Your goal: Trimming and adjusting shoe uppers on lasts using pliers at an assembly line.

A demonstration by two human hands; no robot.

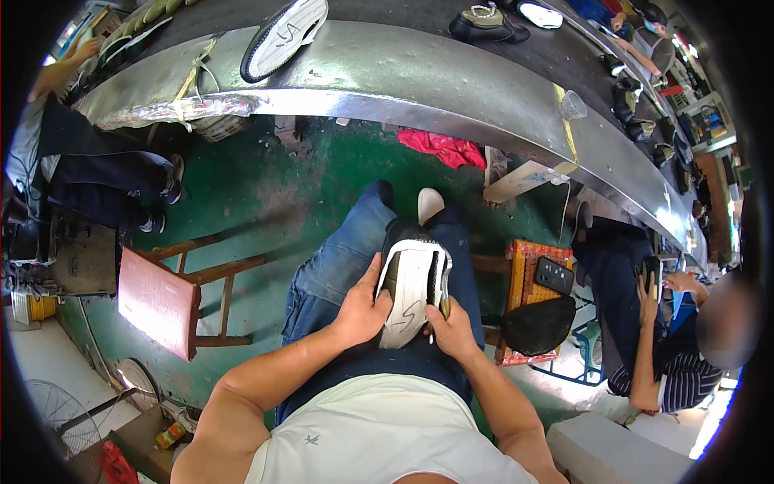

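Observation:
A dark shoe [411,278] rests over my lap with its white sole turned up and a dark hand-drawn mark on it. My left hand [361,313] is closed on the shoe's left side, thumb near the sole's edge. At the shoe's right edge, my right hand [453,329] is closed around a slim stick-like tool [444,305], whose exact kind I cannot make out. The tool's upper part lies close to the black ribbed rim of the sole.
A metal-edged bench [355,64] curves ahead, bearing a white-soled shoe [284,40] and a dark shoe [486,26]. A padded stool [159,302] is left; an orange woven stool [522,282] with a phone [555,275] is right. People [685,355] sit at right and stand at left.

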